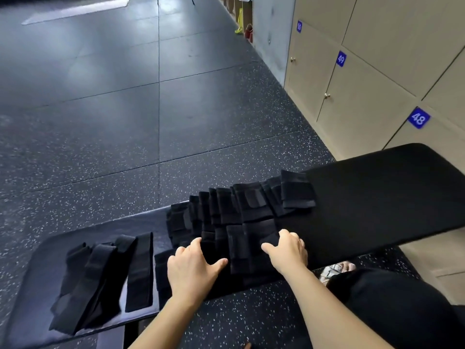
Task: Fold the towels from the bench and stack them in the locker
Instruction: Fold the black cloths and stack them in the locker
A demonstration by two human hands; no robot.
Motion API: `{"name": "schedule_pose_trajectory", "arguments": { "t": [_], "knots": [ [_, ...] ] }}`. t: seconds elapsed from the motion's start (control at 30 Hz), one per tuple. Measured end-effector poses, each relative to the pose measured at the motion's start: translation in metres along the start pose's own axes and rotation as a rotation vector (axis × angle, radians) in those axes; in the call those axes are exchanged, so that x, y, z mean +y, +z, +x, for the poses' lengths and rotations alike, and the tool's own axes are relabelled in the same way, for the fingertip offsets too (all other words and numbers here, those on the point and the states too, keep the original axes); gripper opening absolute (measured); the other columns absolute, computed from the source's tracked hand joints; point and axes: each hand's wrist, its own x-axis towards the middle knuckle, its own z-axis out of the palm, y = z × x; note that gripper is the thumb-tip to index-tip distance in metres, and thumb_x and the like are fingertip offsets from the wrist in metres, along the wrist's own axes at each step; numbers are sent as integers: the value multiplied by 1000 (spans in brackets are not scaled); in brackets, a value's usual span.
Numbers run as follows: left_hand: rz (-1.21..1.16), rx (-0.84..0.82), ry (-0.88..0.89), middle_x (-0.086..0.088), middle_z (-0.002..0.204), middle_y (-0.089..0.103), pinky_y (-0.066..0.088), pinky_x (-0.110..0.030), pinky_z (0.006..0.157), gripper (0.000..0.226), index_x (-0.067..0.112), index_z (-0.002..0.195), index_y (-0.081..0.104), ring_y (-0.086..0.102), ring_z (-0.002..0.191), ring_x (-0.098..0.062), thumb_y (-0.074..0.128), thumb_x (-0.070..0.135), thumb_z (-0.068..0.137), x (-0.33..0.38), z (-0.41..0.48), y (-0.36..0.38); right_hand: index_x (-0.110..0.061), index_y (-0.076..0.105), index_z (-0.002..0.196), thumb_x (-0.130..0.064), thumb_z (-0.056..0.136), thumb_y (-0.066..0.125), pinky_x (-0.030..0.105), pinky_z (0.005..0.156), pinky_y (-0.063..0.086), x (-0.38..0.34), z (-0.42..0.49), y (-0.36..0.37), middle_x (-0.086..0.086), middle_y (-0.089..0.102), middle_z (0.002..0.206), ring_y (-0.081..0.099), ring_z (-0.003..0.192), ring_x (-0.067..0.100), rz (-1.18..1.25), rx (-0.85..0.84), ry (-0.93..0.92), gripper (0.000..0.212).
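Worktop (377, 197): black padded bench, running from lower left to right edge, lockers (364, 96) just beyond its far end. Locker doors beige and closed; blue plates read 48 (418, 118), 49 (341, 58), 50 (299, 26).

Folded towels (251, 207): black, small folded pieces laid overlapping in two rows across the middle of the worktop.

Loose towels (95, 278): black, long narrow strips, unfolded, lying side by side on the worktop's lower left section, apart from the folded rows.

Left hand (193, 268): palm down on the near row of folded towels, fingers spread and pressing, thumb out to the right. Holds nothing.

Right hand (286, 250): on the same near row, just right of the left hand. Thumb stretched left across the cloth, fingers bent over the piece's right edge. Cannot tell whether it grips or only presses.

Floor (125, 147): dark speckled rubber tiles. Person's knee (390, 298) in black cloth at lower right.
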Motion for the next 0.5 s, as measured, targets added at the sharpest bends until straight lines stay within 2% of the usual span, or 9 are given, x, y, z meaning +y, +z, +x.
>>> {"name": "schedule_pose_trajectory", "arguments": {
  "t": [0.07, 0.13, 0.2, 0.27, 0.33, 0.37, 0.5],
  "knots": [
    [-50, -3, -28, 0, 117, 66, 37, -31, 95, 86, 24, 140, 44, 56, 115, -19, 65, 72, 71, 0, 0, 1, -19, 51, 95, -30, 92, 58, 31, 87, 44, 9, 1, -7, 9, 61, 109, 56, 101, 24, 186, -31, -23, 13],
    [-89, -4, -36, 0, 114, 65, 38, -31, 94, 83, 26, 137, 43, 57, 112, -19, 67, 70, 71, -1, 1, 2, -11, 52, 76, -18, 91, 60, 24, 72, 51, 16, -1, -18, 5, 64, 83, 58, 78, 18, 513, -166, -98, 18],
    [-111, -10, -30, 0, 113, 65, 39, -31, 94, 81, 26, 135, 43, 57, 110, -19, 70, 67, 71, -1, 2, 3, -8, 65, 82, -14, 90, 62, 33, 77, 55, 13, -5, -23, 5, 70, 84, 65, 80, 18, 671, -318, -170, 10],
    [-146, -22, -28, 0, 109, 66, 42, -33, 92, 77, 26, 132, 43, 59, 107, -21, 73, 63, 71, 1, 1, 2, -10, 66, 91, -22, 87, 63, 39, 80, 52, 5, -5, -15, 3, 68, 94, 62, 88, 18, 487, -303, -225, 13],
    [-227, -38, -25, 0, 104, 67, 47, -34, 85, 71, 25, 127, 42, 62, 101, -24, 76, 54, 71, 5, 1, -1, -16, 62, 106, -32, 87, 61, 30, 84, 44, -5, -5, 1, -1, 52, 114, 52, 106, 19, 177, -181, -237, 25],
    [-280, -50, -15, 1, 101, 67, 49, -35, 80, 67, 25, 124, 41, 64, 98, -24, 76, 48, 72, 7, 0, -1, -18, 58, 115, -34, 89, 59, 29, 87, 39, -9, -5, 8, -1, 44, 121, 46, 114, 20, 96, -142, -229, 31],
    [-437, -102, 33, 7, 88, 66, 50, -37, 71, 54, 27, 119, 35, 65, 83, -20, 71, 32, 79, 11, -2, 0, -20, 51, 128, -36, 90, 58, 31, 100, 36, -16, -10, 19, 2, 37, 132, 39, 123, 22, 58, -68, -224, 41]
  ]
}}
